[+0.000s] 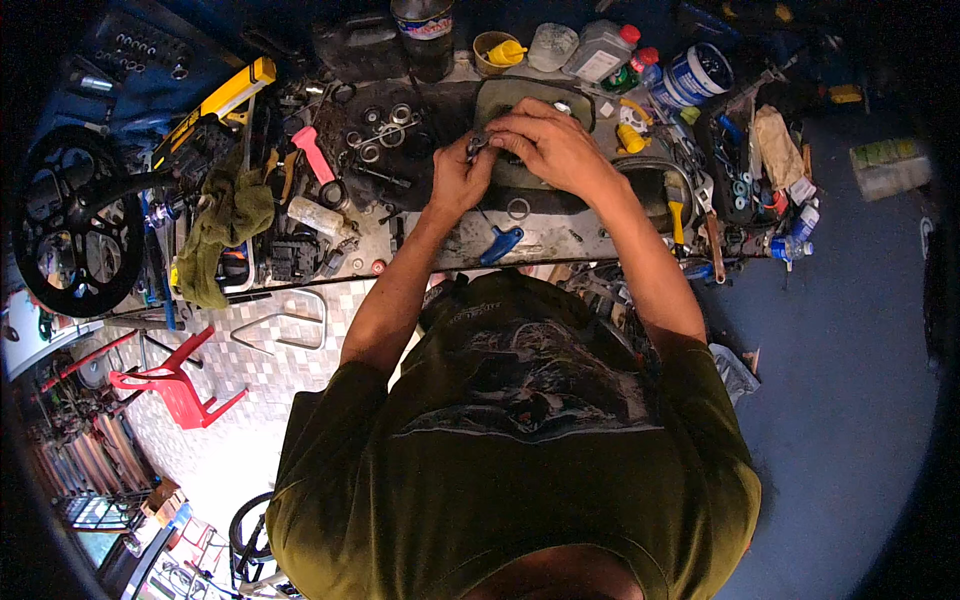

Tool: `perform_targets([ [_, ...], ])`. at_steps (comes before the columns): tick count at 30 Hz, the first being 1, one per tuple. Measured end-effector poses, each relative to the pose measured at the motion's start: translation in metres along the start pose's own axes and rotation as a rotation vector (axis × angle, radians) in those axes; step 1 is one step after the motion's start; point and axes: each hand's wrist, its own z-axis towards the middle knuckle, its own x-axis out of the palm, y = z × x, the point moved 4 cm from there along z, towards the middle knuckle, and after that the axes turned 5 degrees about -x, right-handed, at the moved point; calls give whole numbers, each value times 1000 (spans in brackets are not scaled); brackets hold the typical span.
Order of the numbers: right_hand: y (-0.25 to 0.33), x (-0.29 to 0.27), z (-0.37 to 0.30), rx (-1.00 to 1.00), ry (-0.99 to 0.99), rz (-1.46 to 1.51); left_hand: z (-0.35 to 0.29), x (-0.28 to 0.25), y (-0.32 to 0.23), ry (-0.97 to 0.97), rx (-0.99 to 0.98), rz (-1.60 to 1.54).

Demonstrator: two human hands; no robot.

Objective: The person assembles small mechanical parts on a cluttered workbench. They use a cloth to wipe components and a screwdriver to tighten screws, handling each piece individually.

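Note:
My left hand (461, 180) is closed in a pinch around a small dark metal part (478, 143), too small to name more closely. My right hand (550, 142) comes over from the right, its fingertips pressed together on the same part. Both hands are above a shallow grey-green tray (545, 93); what lies under the right palm is hidden. Just below the hands are a loose metal ring (518, 208) and a blue-handled hex key (501, 245) by the bench's front edge. More bearing-like rings (370, 152) lie on a dark mat to the left.
Leftward sit a pink-handled tool (313, 155), a green rag (225, 240) and a black spoked wheel (78, 220). Bottles (603, 52) and a white-and-blue tub (692, 75) line the back. At the right are a yellow-handled brush (677, 215) and an adjustable wrench (705, 190).

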Motion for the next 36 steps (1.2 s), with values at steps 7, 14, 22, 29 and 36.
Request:
perform_targets([
  [7, 2, -11, 21, -123, 110, -69, -4, -2, 5, 34, -138, -63],
  [14, -3, -7, 27, -121, 174, -79, -3, -7, 8, -17, -134, 81],
  [22, 8, -5, 12, -37, 117, -142, -7, -9, -2, -36, -122, 147],
  [29, 40, 10, -6, 328, 151, -137, -6, -3, -2, -73, 74, 187],
  [36, 59, 75, -14, 864, -254, 1647, -12, 1, 45, 58, 103, -125],
])
